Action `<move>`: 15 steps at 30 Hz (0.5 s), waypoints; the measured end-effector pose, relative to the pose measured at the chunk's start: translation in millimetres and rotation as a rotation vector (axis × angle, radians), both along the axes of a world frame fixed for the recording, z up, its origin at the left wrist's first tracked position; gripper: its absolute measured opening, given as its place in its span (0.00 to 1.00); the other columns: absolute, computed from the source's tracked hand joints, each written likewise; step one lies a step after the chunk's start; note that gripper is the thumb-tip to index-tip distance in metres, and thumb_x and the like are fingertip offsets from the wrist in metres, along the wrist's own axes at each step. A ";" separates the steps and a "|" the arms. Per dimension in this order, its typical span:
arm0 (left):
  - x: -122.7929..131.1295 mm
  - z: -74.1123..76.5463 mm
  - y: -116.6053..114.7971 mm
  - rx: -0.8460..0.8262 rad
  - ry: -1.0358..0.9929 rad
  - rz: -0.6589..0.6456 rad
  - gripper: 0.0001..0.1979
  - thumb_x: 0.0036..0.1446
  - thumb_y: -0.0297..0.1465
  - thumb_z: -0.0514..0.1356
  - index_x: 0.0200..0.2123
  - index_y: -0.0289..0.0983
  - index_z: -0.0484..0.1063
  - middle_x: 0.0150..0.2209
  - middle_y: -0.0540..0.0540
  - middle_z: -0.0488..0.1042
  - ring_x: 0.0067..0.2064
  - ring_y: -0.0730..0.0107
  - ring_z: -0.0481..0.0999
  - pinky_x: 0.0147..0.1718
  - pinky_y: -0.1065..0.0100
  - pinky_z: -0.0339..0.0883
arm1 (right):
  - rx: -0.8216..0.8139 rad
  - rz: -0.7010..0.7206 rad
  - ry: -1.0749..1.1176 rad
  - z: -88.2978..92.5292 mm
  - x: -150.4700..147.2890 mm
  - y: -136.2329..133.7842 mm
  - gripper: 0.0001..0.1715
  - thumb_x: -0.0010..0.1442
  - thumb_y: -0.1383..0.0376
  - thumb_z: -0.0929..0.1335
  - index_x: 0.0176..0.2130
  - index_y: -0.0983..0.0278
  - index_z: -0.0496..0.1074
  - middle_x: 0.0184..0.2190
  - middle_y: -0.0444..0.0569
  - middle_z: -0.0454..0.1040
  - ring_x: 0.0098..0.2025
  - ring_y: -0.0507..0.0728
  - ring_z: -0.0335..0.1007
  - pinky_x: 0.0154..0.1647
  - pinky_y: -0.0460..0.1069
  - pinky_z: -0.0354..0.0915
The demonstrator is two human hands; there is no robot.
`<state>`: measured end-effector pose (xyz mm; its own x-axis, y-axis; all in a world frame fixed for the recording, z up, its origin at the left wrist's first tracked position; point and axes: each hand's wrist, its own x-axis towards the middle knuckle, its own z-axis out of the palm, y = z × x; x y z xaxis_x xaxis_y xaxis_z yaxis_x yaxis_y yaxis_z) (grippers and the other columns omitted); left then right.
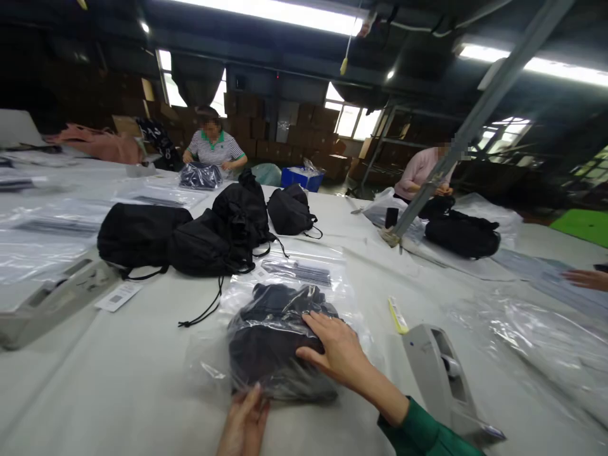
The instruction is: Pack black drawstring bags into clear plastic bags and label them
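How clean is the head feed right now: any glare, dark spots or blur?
Head view: glare streaks the clear bag under the right hand; ceiling lights and windows burn white; the far boxes sink into shadow; the tag's print is too soft to read.

I can make out only one character at my station. Black cloth [159,140], far side of the table [142,373], to the left: white characters; one has the shape of an 8, and I cannot read the others. White label [118,296], lying beside the left dispenser [78,297]: fine dark print, too small for me to read. Left dispenser, side wall: dark marks; I cannot resolve them into letters. Clear bag [327,259], just beyond the packed bag [270,358] before me: dark lines, possibly print, illegible.
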<state>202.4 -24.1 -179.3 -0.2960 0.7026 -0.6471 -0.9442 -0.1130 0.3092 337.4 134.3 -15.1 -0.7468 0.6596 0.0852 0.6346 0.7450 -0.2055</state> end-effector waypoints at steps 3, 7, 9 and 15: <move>10.1 17.3 22.9 0.125 0.158 -0.079 0.17 0.51 0.25 0.67 0.45 0.39 0.71 0.42 0.46 0.78 0.47 0.62 0.78 0.52 0.61 0.70 | -0.057 -0.032 0.097 2.3 14.2 9.8 0.38 0.56 0.50 0.71 0.60 0.64 0.68 0.59 0.59 0.68 0.61 0.70 0.64 0.60 0.65 0.62; -5.6 77.6 23.8 0.395 0.599 -0.207 0.38 0.51 0.36 0.68 0.63 0.46 0.56 0.59 0.42 0.68 0.61 0.53 0.66 0.60 0.54 0.61 | -0.186 -0.143 0.394 -5.5 42.9 -1.5 0.35 0.58 0.52 0.69 0.60 0.64 0.66 0.57 0.58 0.71 0.58 0.67 0.68 0.58 0.62 0.65; -21.8 128.7 19.5 0.499 1.007 -0.354 0.45 0.50 0.35 0.68 0.66 0.48 0.49 0.65 0.42 0.60 0.64 0.49 0.61 0.62 0.51 0.58 | -0.291 -0.221 0.602 -18.3 50.5 -30.7 0.32 0.59 0.50 0.68 0.57 0.66 0.68 0.50 0.58 0.76 0.50 0.66 0.74 0.51 0.59 0.71; -31.0 232.6 13.0 0.695 2.340 -0.973 0.47 0.47 0.20 0.59 0.68 0.50 0.48 0.67 0.48 0.57 0.65 0.48 0.56 0.63 0.47 0.51 | -0.626 -0.061 0.490 -64.5 36.0 -155.1 0.18 0.59 0.50 0.67 0.39 0.58 0.78 0.37 0.45 0.81 0.39 0.62 0.79 0.38 0.52 0.76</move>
